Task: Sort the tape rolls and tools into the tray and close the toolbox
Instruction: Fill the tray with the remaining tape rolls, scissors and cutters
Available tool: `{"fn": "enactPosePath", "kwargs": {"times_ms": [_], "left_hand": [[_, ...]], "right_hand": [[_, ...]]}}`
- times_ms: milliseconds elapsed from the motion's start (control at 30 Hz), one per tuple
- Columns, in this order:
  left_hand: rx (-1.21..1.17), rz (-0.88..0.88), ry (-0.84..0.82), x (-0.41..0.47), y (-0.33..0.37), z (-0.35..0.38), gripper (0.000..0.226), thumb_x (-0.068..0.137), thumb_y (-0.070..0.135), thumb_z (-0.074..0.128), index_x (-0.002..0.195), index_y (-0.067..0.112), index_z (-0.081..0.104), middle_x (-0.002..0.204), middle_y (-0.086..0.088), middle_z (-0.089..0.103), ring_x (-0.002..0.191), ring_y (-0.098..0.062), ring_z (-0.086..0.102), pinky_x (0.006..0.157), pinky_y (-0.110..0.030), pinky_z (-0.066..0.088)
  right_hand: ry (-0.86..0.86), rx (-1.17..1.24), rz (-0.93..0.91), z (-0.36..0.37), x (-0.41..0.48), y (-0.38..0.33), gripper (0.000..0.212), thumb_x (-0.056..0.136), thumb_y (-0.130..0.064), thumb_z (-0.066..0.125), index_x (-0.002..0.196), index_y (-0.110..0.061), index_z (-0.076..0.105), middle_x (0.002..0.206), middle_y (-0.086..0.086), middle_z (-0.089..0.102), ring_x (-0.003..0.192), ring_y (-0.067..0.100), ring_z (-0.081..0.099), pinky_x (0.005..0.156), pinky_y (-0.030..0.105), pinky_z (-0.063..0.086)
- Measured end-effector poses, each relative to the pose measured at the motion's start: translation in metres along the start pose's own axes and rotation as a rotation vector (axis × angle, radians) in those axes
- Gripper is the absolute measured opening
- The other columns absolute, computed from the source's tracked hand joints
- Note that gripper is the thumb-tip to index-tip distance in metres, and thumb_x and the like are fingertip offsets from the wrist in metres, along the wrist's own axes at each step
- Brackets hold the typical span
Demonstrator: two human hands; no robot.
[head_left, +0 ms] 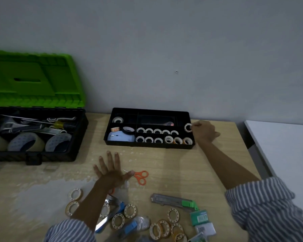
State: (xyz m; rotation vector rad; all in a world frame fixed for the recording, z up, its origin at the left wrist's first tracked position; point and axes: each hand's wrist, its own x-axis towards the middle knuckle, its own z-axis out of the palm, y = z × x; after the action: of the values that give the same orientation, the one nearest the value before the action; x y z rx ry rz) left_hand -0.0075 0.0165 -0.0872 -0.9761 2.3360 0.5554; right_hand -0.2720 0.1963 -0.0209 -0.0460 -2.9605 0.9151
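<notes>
A black compartment tray [166,112] stands at the back of the table, with several small tape rolls lined up in its front rows. My right hand [204,131] pinches a small white tape roll [188,127] at the tray's right end, just above the rim. My left hand [110,169] lies flat on the table with fingers spread, its thumb touching orange scissors [141,176]. Several loose tape rolls [75,194] lie near the front edge. The toolbox [37,154] stands at the left with its green lid [31,79] up.
A utility knife with a green slider [173,202] lies front right, beside small green packets [199,218]. Blue-handled tools [112,214] lie under my left forearm. The toolbox holds big tape rolls and hand tools. A white surface [283,154] adjoins the table's right edge.
</notes>
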Motion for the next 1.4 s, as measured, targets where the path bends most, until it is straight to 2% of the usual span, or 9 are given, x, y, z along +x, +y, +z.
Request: {"fn": "enactPosePath", "kwargs": {"times_ms": [267, 400, 667, 767, 900, 1033, 1133, 1267, 1400], "left_hand": [[-0.007, -0.004, -0.034, 0.001, 0.001, -0.001, 0.106, 0.082, 0.078, 0.032, 0.139, 0.022, -0.037, 0.143, -0.008, -0.050, 0.134, -0.041, -0.039, 0.109, -0.060, -0.020], [-0.008, 0.002, -0.031, 0.002, 0.000, -0.001, 0.106, 0.081, 0.078, 0.032, 0.139, 0.022, -0.037, 0.143, -0.008, -0.050, 0.134, -0.041, -0.039, 0.108, -0.060, -0.021], [-0.007, 0.002, -0.046, 0.003, -0.001, -0.002, 0.106, 0.081, 0.079, 0.031, 0.138, 0.023, -0.038, 0.142, -0.008, -0.051, 0.133, -0.042, -0.040, 0.108, -0.061, -0.021], [-0.006, 0.002, -0.042, 0.003, -0.002, -0.001, 0.106, 0.081, 0.080, 0.031, 0.139, 0.022, -0.038, 0.142, -0.008, -0.051, 0.133, -0.042, -0.040, 0.108, -0.062, -0.020], [-0.003, 0.010, -0.035, 0.003, -0.002, -0.001, 0.107, 0.080, 0.080, 0.030, 0.139, 0.022, -0.038, 0.142, -0.008, -0.051, 0.133, -0.043, -0.040, 0.107, -0.062, -0.020], [-0.007, 0.014, -0.035, 0.002, -0.002, -0.001, 0.107, 0.081, 0.080, 0.030, 0.139, 0.022, -0.037, 0.143, -0.009, -0.050, 0.134, -0.043, -0.039, 0.108, -0.062, -0.020], [-0.003, 0.014, -0.035, 0.000, 0.000, -0.002, 0.106, 0.082, 0.078, 0.031, 0.140, 0.021, -0.036, 0.143, -0.009, -0.049, 0.134, -0.043, -0.038, 0.109, -0.062, -0.019], [-0.009, 0.015, -0.037, -0.001, 0.001, -0.004, 0.106, 0.082, 0.078, 0.032, 0.140, 0.021, -0.036, 0.143, -0.009, -0.049, 0.134, -0.043, -0.038, 0.109, -0.061, -0.019], [-0.007, 0.014, -0.038, -0.002, 0.001, -0.005, 0.106, 0.082, 0.078, 0.031, 0.139, 0.020, -0.037, 0.143, -0.009, -0.050, 0.134, -0.043, -0.038, 0.109, -0.061, -0.019]], "right_hand": [[-0.092, -0.333, -0.169, 0.021, 0.006, 0.001, 0.020, 0.083, -0.016, 0.057, 0.090, -0.024, 0.075, 0.100, 0.001, 0.070, 0.107, 0.029, 0.052, 0.098, 0.044, 0.029], [-0.156, -0.465, -0.171, 0.026, 0.005, -0.003, 0.019, 0.086, -0.021, 0.056, 0.100, -0.016, 0.067, 0.104, 0.009, 0.066, 0.119, 0.030, 0.042, 0.107, 0.046, 0.023], [-0.346, -0.358, -0.112, 0.022, 0.012, -0.003, 0.031, 0.093, -0.022, 0.042, 0.115, -0.013, 0.061, 0.123, 0.010, 0.059, 0.123, 0.031, 0.043, 0.104, 0.045, 0.022], [-0.337, -0.328, -0.168, 0.018, 0.014, 0.001, 0.029, 0.090, -0.022, 0.044, 0.106, -0.023, 0.069, 0.120, 0.004, 0.062, 0.120, 0.031, 0.045, 0.099, 0.043, 0.025], [-0.178, -0.326, -0.358, 0.018, 0.007, 0.005, 0.025, 0.092, -0.028, 0.048, 0.097, -0.022, 0.072, 0.104, 0.008, 0.068, 0.116, 0.030, 0.041, 0.099, 0.045, 0.023], [-0.280, -0.447, -0.526, 0.021, -0.002, 0.005, 0.041, 0.099, -0.046, 0.035, 0.105, -0.027, 0.071, 0.108, 0.008, 0.066, 0.120, 0.026, 0.039, 0.103, 0.050, 0.020], [-0.369, -0.515, -0.538, 0.025, -0.010, 0.003, 0.056, 0.100, -0.050, 0.023, 0.099, -0.024, 0.072, 0.111, 0.012, 0.064, 0.127, 0.029, 0.035, 0.106, 0.055, 0.017], [-0.408, -0.495, -0.510, 0.029, -0.014, -0.001, 0.065, 0.099, -0.052, 0.020, 0.085, -0.016, 0.072, 0.104, 0.012, 0.065, 0.128, 0.032, 0.034, 0.106, 0.057, 0.015], [-0.397, -0.456, -0.498, 0.024, -0.014, 0.001, 0.059, 0.100, -0.051, 0.022, 0.092, -0.019, 0.072, 0.108, 0.011, 0.064, 0.126, 0.031, 0.034, 0.105, 0.056, 0.016]]}}
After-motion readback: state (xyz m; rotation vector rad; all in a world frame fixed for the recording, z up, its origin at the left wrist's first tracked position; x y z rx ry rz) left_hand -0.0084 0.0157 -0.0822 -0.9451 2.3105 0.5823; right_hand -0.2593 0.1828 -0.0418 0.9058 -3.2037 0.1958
